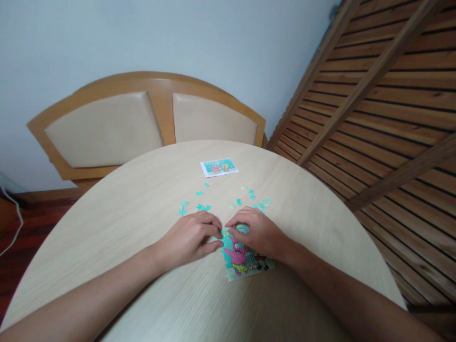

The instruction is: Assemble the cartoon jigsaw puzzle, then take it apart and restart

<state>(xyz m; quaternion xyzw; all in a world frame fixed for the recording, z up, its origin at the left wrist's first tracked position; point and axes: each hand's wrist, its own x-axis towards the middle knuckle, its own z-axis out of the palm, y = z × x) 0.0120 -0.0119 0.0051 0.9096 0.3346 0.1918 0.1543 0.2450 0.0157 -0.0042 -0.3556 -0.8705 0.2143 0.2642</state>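
Puzzle [237, 256] lies flat on the table [142, 209], its visible part mostly on your side of the fingertips. Your right hand [261, 232] is nearer, covering its far right part, so its long axis is hard to judge; your left hand [195, 237] sits by its far left corner. Both hands are half curled, fingertips facing; whether either pinches anything, you cannot tell. Loose pieces [239, 202] lie directly on the tabletop beyond, a card [221, 167] farther off.
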